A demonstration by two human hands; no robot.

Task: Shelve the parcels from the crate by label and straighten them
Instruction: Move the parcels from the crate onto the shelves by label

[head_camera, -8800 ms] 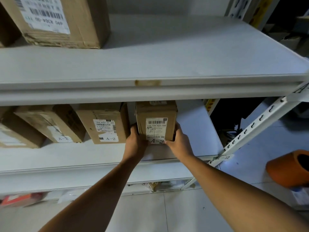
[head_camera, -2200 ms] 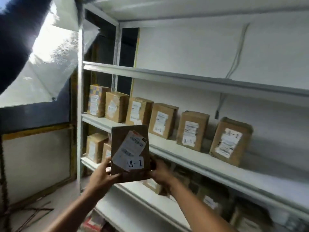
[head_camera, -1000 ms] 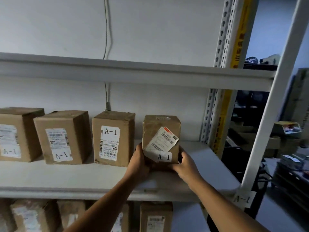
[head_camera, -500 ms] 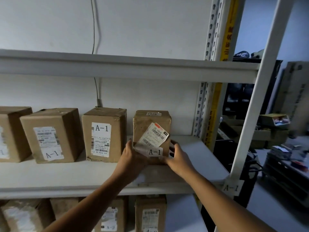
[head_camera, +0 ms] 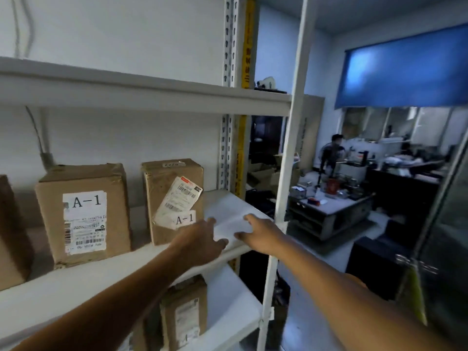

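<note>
A brown parcel (head_camera: 164, 193) with a tilted shipping label and an A-1 tag stands upright on the white middle shelf (head_camera: 76, 282), last in a row. Left of it stands another A-1 parcel (head_camera: 83, 214). My left hand (head_camera: 200, 243) hovers open just in front of the right lower corner of the placed parcel, not touching it. My right hand (head_camera: 260, 234) is open over the bare right end of the shelf, holding nothing. The crate is out of sight.
A white upright post (head_camera: 286, 173) bounds the shelf on the right. Another parcel (head_camera: 184, 315) stands on the shelf below. Beyond the rack lies a room with a low table (head_camera: 329, 206), desks and a person (head_camera: 331, 150).
Both hands have let go of the tilted-label A-1 parcel and pulled back to the right. My view has swung right, toward the room beyond the rack.
</note>
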